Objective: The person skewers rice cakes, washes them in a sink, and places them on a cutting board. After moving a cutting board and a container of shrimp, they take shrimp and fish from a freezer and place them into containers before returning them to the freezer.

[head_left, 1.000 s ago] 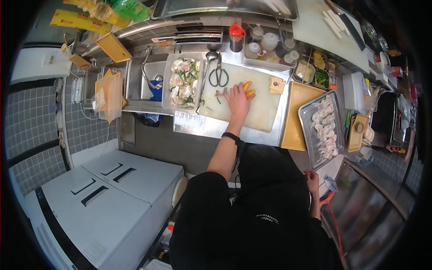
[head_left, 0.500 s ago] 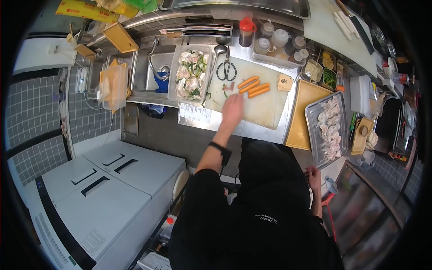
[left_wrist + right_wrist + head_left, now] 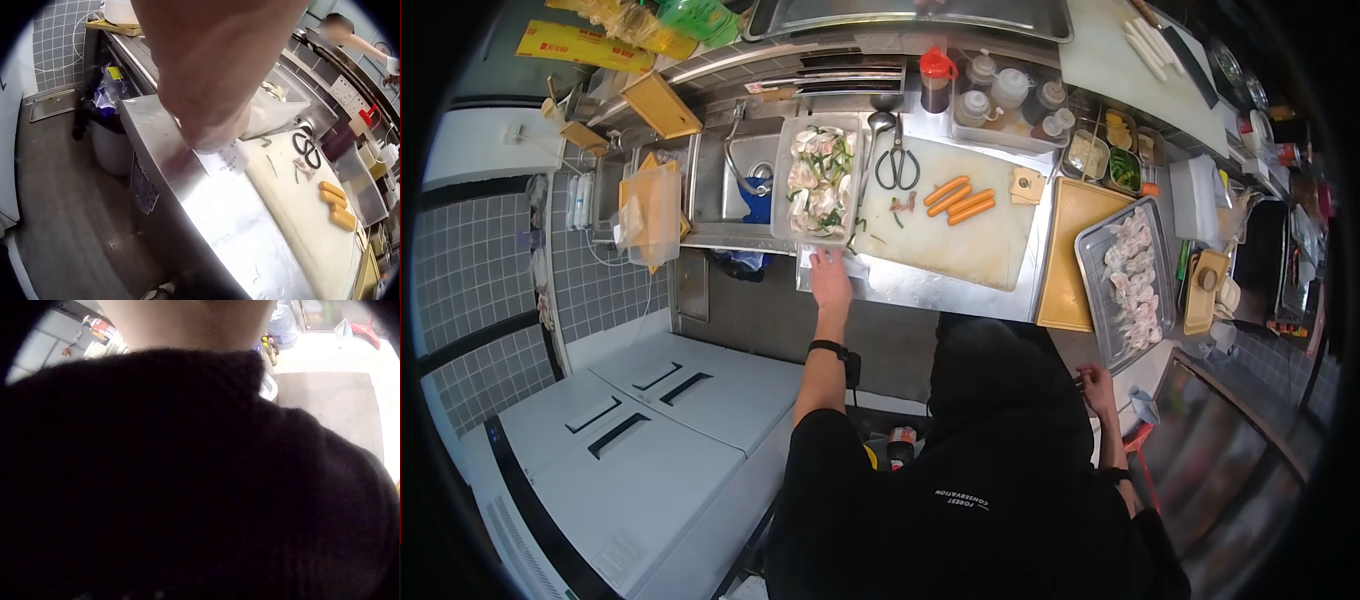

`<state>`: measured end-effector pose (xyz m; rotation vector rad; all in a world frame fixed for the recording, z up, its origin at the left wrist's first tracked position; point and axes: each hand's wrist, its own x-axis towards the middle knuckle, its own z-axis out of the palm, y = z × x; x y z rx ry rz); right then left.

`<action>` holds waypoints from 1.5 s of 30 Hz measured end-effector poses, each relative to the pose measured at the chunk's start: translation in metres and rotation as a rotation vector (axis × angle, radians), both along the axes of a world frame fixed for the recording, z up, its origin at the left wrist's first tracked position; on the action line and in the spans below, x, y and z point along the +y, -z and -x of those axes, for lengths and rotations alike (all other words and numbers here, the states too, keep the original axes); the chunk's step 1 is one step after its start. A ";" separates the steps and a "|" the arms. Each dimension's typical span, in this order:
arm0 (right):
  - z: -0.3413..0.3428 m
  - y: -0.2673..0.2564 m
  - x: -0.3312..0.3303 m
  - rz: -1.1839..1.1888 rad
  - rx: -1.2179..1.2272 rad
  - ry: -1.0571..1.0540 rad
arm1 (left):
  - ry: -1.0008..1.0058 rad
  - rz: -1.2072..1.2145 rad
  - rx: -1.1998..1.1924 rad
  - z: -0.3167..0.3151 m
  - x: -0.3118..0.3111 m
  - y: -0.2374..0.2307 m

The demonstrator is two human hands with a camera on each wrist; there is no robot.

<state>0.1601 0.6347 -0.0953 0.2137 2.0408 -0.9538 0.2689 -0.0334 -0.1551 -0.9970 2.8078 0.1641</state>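
Straight ahead of left hand point(image 3: 831, 283): plastic tub point(image 3: 781, 200) of pale meat and greens point(image 3: 820, 180), near short end just by fingertips. Left hand clearly nearer, fingers outstretched, no grip seen; contact with tub or paper slip point(image 3: 230, 162) can't be told. Right hand point(image 3: 1097, 390) well apart, near metal tray point(image 3: 1100, 310), loosely curled, seemingly empty. Tub's long axis points away from left hand, roughly fore-and-aft.

White glare washes the steel counter point(image 3: 219, 219) beside the cutting board point(image 3: 281, 200); black fisheye corners frame the bowed head view; underexposed cloth point(image 3: 156, 475) darkens the right wrist view.
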 end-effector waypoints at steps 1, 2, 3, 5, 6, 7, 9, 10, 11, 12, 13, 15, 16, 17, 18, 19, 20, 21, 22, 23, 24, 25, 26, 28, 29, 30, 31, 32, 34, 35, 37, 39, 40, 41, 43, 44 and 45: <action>0.002 -0.002 0.000 -0.004 0.005 0.005 | -0.001 0.022 -0.027 0.001 0.001 -0.004; 0.004 -0.003 -0.002 0.003 -0.003 0.039 | 0.006 0.021 -0.022 0.001 0.005 -0.009; 0.006 -0.005 -0.007 0.013 -0.010 0.075 | 0.038 0.061 -0.010 0.000 0.008 -0.013; 0.006 -0.009 -0.011 0.014 -0.006 0.092 | 0.156 0.165 0.039 0.005 0.020 -0.034; 0.003 -0.011 -0.012 0.013 -0.006 0.101 | 0.171 0.164 0.041 0.018 0.026 -0.052; 0.001 -0.006 -0.011 0.012 -0.005 0.117 | 0.107 -0.049 0.032 0.032 0.032 -0.070; -0.008 0.004 -0.001 -0.027 0.077 -0.034 | 0.036 -0.347 0.410 0.050 0.041 -0.061; -0.009 0.002 0.000 -0.029 0.073 -0.029 | -0.004 -0.505 0.466 0.070 0.043 -0.070; -0.009 0.001 -0.001 -0.042 0.093 -0.056 | -0.046 -0.660 0.522 0.094 0.042 -0.079; -0.009 0.001 -0.004 -0.053 0.113 -0.081 | -0.054 -0.677 0.557 0.115 0.038 -0.073; -0.010 0.001 -0.004 -0.049 0.112 -0.071 | -0.057 -0.694 0.592 0.137 0.031 -0.065; -0.012 0.002 0.002 0.003 0.051 0.143 | -0.064 -0.719 0.543 0.179 0.008 -0.042; -0.014 -0.002 0.002 0.000 0.056 0.164 | -0.084 -0.744 0.497 0.198 0.000 -0.035; -0.016 -0.009 0.001 -0.033 0.058 0.187 | -0.062 -0.754 0.493 0.215 -0.004 -0.036; -0.018 -0.016 0.001 -0.067 0.059 0.210 | -0.033 -0.669 0.423 0.231 -0.010 -0.041; -0.022 -0.020 0.000 -0.072 0.061 0.234 | -0.003 -0.582 0.355 0.246 -0.015 -0.041; -0.026 -0.024 0.000 -0.091 0.049 0.254 | 0.016 -0.591 0.348 0.260 -0.021 -0.040; -0.034 -0.023 0.004 -0.109 0.033 0.270 | 0.006 -0.541 0.298 0.271 -0.028 -0.038; -0.041 -0.022 0.007 -0.111 0.028 0.283 | -0.007 -0.487 0.248 0.276 -0.031 -0.034; -0.047 -0.019 0.009 -0.097 0.060 0.269 | 0.037 -0.369 0.414 0.273 -0.028 -0.030; -0.051 -0.017 0.010 -0.080 0.094 0.251 | 0.043 -0.365 0.409 0.271 -0.024 -0.031; -0.054 -0.016 0.010 -0.074 0.091 0.256 | 0.033 -0.255 0.539 0.270 -0.019 -0.034; -0.056 -0.014 0.011 -0.089 0.116 0.273 | 0.024 -0.142 0.671 0.269 -0.014 -0.036; -0.063 -0.010 0.012 -0.097 0.136 0.292 | -0.072 -0.304 0.593 0.248 0.007 -0.058; -0.066 -0.001 0.016 -0.073 0.167 0.285 | -0.089 -0.357 0.560 0.233 0.018 -0.063; -0.066 0.005 0.016 -0.047 0.198 0.276 | -0.097 -0.370 0.457 0.217 0.027 -0.061; -0.065 0.006 0.014 -0.039 0.195 0.276 | -0.106 -0.382 0.353 0.200 0.035 -0.054; -0.064 0.004 0.013 -0.056 0.181 0.263 | -0.104 -0.376 0.351 0.185 0.041 -0.039; -0.062 -0.004 0.011 -0.078 0.165 0.253 | -0.150 -0.244 0.424 0.163 0.052 0.003; -0.059 -0.010 0.010 -0.074 0.156 0.258 | -0.155 -0.249 0.417 0.157 0.058 0.024; -0.057 -0.012 0.010 -0.067 0.146 0.250 | -0.240 -0.156 0.572 0.153 0.063 0.044; -0.054 -0.011 0.012 -0.063 0.174 0.216 | -0.281 -0.223 0.557 0.159 0.068 0.049; -0.054 -0.011 0.013 -0.065 0.174 0.208 | -0.312 -0.293 0.541 0.164 0.070 0.049; -0.054 -0.012 0.014 -0.069 0.154 0.211 | -0.334 -0.353 0.549 0.166 0.071 0.048; -0.056 -0.009 0.018 -0.072 0.135 0.209 | -0.353 -0.341 0.575 0.172 0.077 0.041; -0.058 -0.007 0.018 -0.081 0.143 0.201 | -0.362 -0.330 0.598 0.174 0.078 0.037; -0.059 -0.005 0.019 -0.091 0.151 0.192 | -0.365 -0.329 0.598 0.177 0.077 0.035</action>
